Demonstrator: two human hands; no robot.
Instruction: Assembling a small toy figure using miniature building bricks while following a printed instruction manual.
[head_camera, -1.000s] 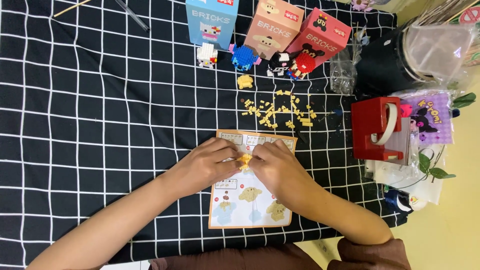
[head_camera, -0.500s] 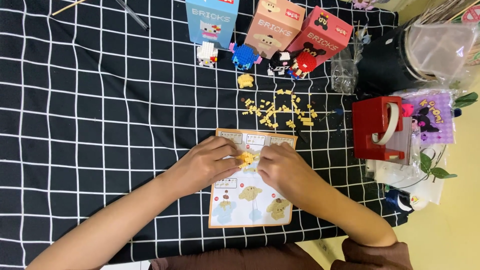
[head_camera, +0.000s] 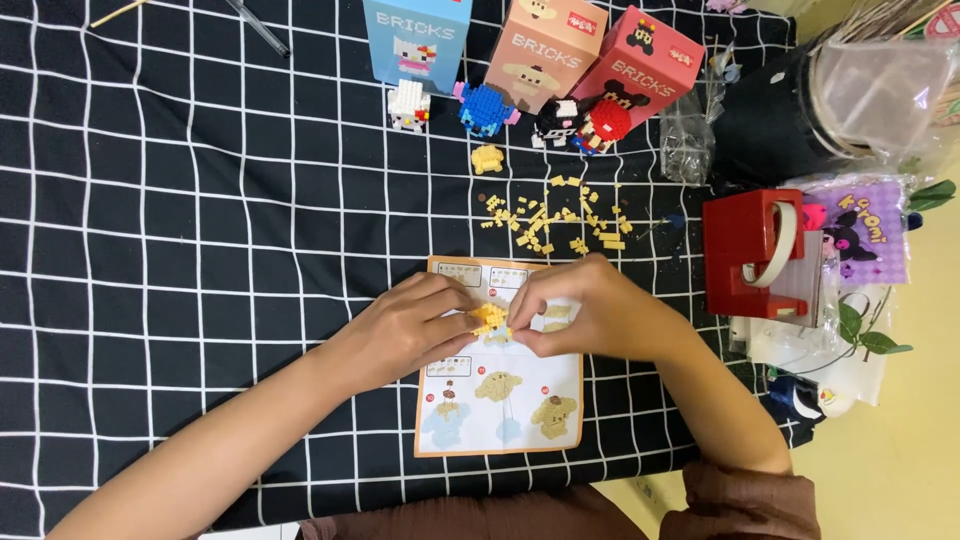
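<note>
A small yellow brick assembly (head_camera: 489, 319) is pinched between both hands above an orange-edged instruction sheet (head_camera: 500, 400). My left hand (head_camera: 405, 325) grips it from the left, and my right hand (head_camera: 585, 310) presses on it from the right with fingertips curled over its top. Several loose yellow bricks (head_camera: 555, 215) lie scattered just beyond the sheet. A separate small yellow built piece (head_camera: 487, 158) sits farther back.
Three boxes, blue (head_camera: 418, 35), peach (head_camera: 545, 50) and red (head_camera: 650, 65), stand at the back with small finished brick figures (head_camera: 485, 108) in front. A red tape dispenser (head_camera: 750, 255), purple packet (head_camera: 860, 225) and clear plastic container (head_camera: 870, 85) crowd the right side. A black grid cloth (head_camera: 200, 220) covers the table.
Both hands stay over the sheet on the yellow assembly. The fingers have shifted slightly around it; nothing else has moved.
</note>
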